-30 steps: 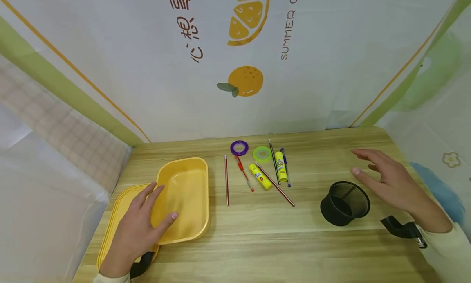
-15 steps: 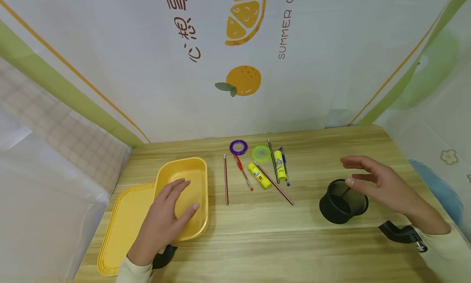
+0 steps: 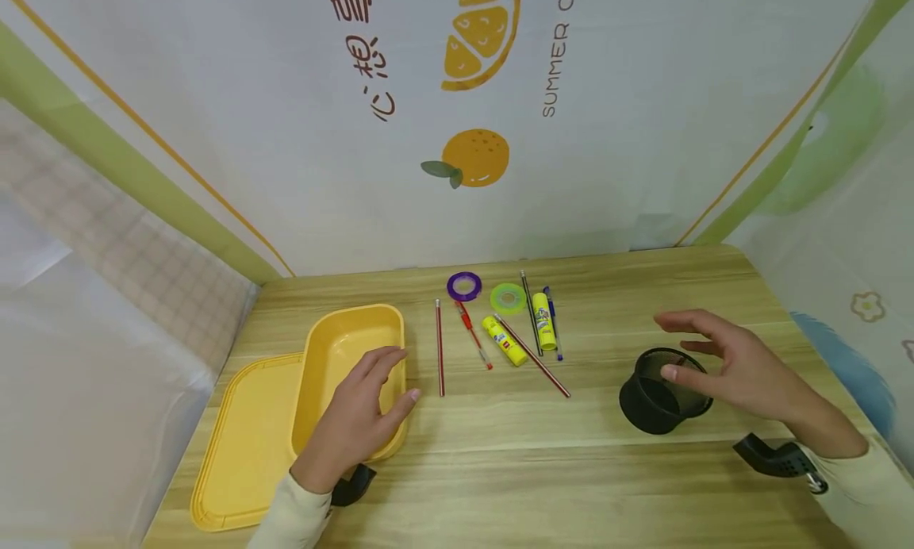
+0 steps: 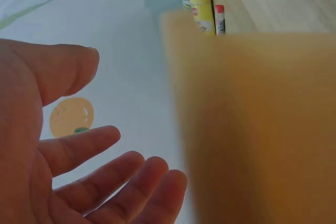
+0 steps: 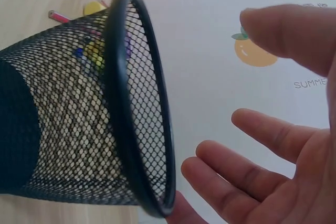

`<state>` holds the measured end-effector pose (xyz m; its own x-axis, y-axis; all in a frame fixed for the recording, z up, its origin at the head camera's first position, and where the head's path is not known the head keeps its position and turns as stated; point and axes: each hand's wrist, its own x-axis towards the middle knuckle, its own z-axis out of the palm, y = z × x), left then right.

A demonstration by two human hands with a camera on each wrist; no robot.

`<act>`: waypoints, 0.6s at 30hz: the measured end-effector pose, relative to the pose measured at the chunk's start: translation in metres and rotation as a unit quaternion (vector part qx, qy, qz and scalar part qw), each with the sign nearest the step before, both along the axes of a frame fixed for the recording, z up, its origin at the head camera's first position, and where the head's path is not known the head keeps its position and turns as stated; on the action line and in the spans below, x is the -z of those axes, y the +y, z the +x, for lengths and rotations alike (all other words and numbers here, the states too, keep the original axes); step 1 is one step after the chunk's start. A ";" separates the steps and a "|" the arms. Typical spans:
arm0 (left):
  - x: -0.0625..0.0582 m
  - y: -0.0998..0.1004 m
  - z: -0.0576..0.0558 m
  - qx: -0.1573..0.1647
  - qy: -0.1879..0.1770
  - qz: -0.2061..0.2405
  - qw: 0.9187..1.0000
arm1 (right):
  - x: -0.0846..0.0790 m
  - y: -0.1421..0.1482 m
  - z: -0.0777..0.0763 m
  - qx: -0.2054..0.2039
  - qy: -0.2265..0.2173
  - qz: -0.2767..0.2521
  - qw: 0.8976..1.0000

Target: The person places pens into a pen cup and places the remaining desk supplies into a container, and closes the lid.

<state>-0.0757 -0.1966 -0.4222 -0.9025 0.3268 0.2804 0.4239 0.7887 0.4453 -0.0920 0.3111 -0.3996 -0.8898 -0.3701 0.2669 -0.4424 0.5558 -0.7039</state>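
My left hand (image 3: 360, 414) hovers over the right side of the yellow plastic box (image 3: 343, 335), fingers spread and relaxed, holding nothing. The left wrist view shows the box wall (image 4: 262, 129) blurred and large beside the fingers. My right hand (image 3: 750, 370) hangs at the black mesh pen holder (image 3: 660, 410), its thumb overlapping the rim in the head view. In the right wrist view the holder's mesh side (image 5: 73, 114) lies left of the loosely bent fingers, with a gap between thumb and fingertips.
Between the hands lie two yellow glue sticks (image 3: 505, 340), a red pen (image 3: 474, 335), a blue pen (image 3: 553, 324), several pencils (image 3: 439, 348), a purple tape roll (image 3: 464, 286) and a green tape roll (image 3: 508, 298). A yellow lid (image 3: 246, 446) lies left of the box. A printed cloth stands behind.
My left hand has moved right across the box, from its left side to its right side. My right hand has shifted slightly left and down, over the pen holder's rim.
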 end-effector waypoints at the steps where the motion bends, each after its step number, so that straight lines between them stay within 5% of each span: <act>1: 0.001 0.001 0.000 0.003 0.002 0.001 1.000 | 0.000 -0.001 0.001 0.003 0.001 0.003 1.000; 8: 0.001 0.007 -0.001 0.021 0.017 0.005 1.000 | 0.003 -0.003 0.003 0.001 0.010 0.029 1.000; 18: 0.000 0.024 -0.002 0.017 -0.011 0.029 0.999 | 0.006 -0.002 0.006 0.006 -0.003 0.089 0.996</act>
<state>-0.0775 -0.1722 -0.4225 -0.8975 0.3414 0.2793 0.4395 0.7462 0.5001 -0.0863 0.3092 -0.4052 -0.8960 -0.4001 0.1924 -0.4305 0.6771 -0.5968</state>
